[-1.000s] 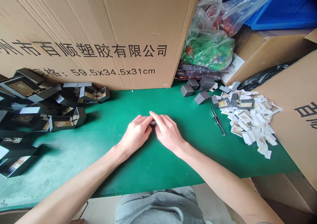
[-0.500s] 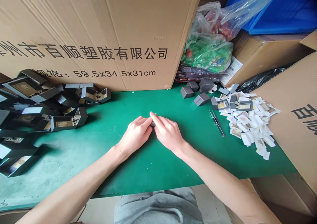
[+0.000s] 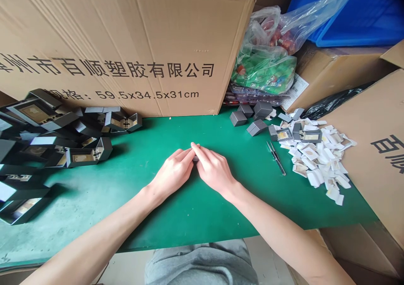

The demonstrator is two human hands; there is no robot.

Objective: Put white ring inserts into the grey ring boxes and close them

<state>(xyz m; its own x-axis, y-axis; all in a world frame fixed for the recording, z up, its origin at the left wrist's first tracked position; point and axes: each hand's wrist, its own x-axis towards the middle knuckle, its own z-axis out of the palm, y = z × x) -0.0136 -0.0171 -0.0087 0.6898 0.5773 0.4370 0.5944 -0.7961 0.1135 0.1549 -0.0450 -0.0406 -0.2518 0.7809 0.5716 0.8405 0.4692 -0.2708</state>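
My left hand (image 3: pixel 174 172) and my right hand (image 3: pixel 213 170) meet at the middle of the green mat (image 3: pixel 195 209), fingers curled and pressed together over a small grey piece (image 3: pixel 195 158) that is almost wholly hidden between them. What that piece is I cannot make out. Tweezers (image 3: pixel 277 157) lie on the mat to the right of my right hand. Beyond them spreads a heap of small white cards (image 3: pixel 318 157), with several small grey boxes (image 3: pixel 256 119) at its back edge.
A big cardboard carton (image 3: pixel 126 45) with printed writing stands behind the mat. Open black boxes (image 3: pixel 47 142) pile up at the left. Plastic bags (image 3: pixel 268 62) of coloured parts, a blue crate (image 3: pixel 362 11) and more cartons (image 3: pixel 378 150) crowd the right side.
Both hands stay together at the same spot; only slight finger shifts and a small camera movement show.
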